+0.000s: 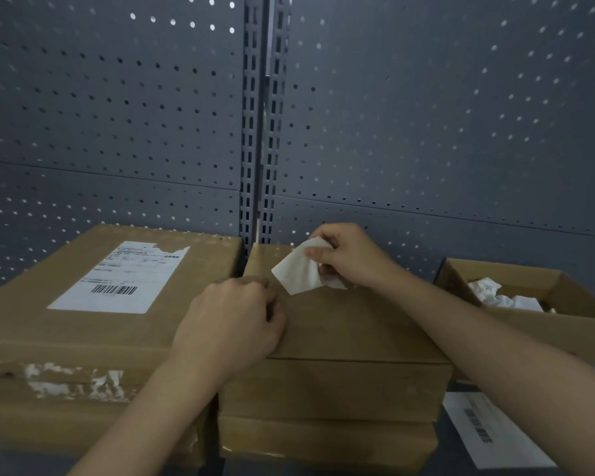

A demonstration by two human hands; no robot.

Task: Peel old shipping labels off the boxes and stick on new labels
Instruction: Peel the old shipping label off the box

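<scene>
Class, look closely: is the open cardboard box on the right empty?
No: the open box holds crumpled white paper.

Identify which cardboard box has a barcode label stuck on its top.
The large left box: a white label, torn at its far corner, lies flat on it. The middle box shows no barcode; the right box is open.

Left hand [231,321] curled, knuckles up; right hand [347,257] farther forward, pinching a label [298,274].
</scene>
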